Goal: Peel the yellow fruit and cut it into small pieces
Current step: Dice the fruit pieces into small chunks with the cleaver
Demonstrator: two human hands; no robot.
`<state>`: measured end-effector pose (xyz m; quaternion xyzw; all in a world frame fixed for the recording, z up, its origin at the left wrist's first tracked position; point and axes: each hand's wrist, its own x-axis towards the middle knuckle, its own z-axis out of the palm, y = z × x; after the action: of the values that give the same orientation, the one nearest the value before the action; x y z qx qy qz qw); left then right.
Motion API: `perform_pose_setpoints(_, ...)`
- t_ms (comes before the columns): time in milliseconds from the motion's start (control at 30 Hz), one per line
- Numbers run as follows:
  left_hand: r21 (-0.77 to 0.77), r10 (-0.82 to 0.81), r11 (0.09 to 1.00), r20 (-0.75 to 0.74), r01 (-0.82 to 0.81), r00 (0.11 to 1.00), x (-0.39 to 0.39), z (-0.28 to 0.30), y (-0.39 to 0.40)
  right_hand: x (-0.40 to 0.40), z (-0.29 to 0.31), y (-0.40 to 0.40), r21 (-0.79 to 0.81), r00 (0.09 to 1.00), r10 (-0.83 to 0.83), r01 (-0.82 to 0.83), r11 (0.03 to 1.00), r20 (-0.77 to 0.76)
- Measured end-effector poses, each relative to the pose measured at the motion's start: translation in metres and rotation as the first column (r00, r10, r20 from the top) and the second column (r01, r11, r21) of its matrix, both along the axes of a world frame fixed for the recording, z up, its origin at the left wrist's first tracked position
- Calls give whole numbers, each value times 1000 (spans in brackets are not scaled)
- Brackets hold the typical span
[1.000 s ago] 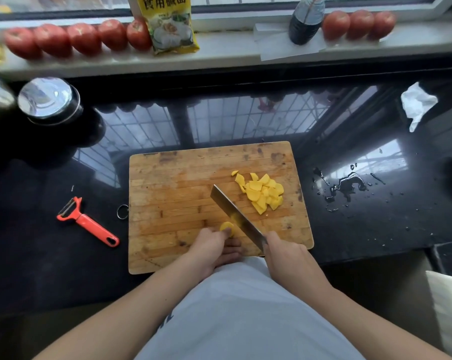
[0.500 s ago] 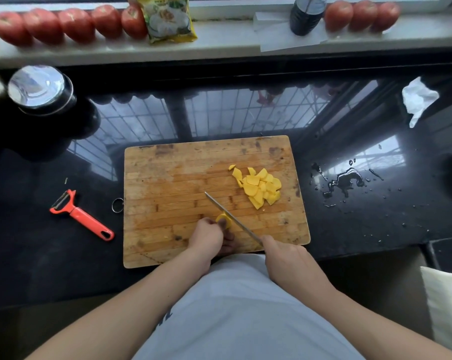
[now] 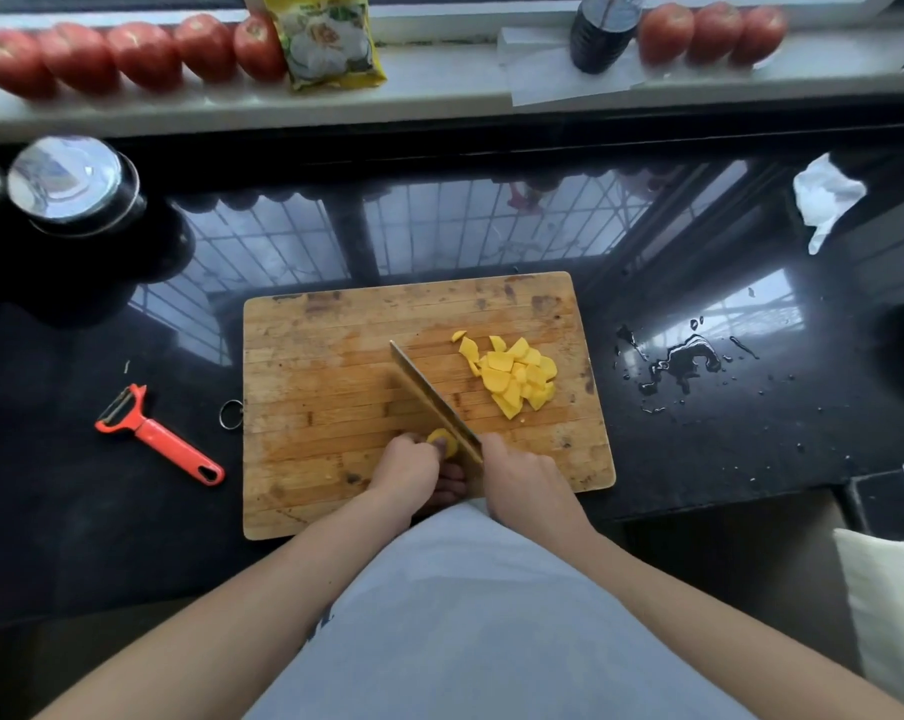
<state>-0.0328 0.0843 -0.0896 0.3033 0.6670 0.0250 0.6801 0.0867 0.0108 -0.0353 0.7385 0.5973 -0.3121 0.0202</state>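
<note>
Cutting a yellow fruit on a wooden board [image 3: 335, 407] set on a dark counter [image 3: 751, 433].

The board's left half lies bare; a heap of cut pieces [image 3: 515, 376] sits right of centre. The knife [image 3: 432, 402] runs from the near right up toward the far left, its handle gripped by the right hand [image 3: 522, 478]. The left hand [image 3: 408, 467] curls over the small remaining piece of fruit [image 3: 442, 441] near the board's front edge — its long axis is hard to make out — pinned just left of the blade.
</note>
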Motion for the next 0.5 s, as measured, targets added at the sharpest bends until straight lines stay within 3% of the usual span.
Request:
perform_pose_setpoints(200, -19, 19, 1000, 18, -19, 1000, -3, -1, 1, 15, 9, -35, 42, 999, 28, -29, 999, 35)
perform_pose_setpoints(500, -15, 40, 999, 30, -39, 999, -1, -5, 0, 11, 15, -33, -95, 997, 46, -41, 995, 55)
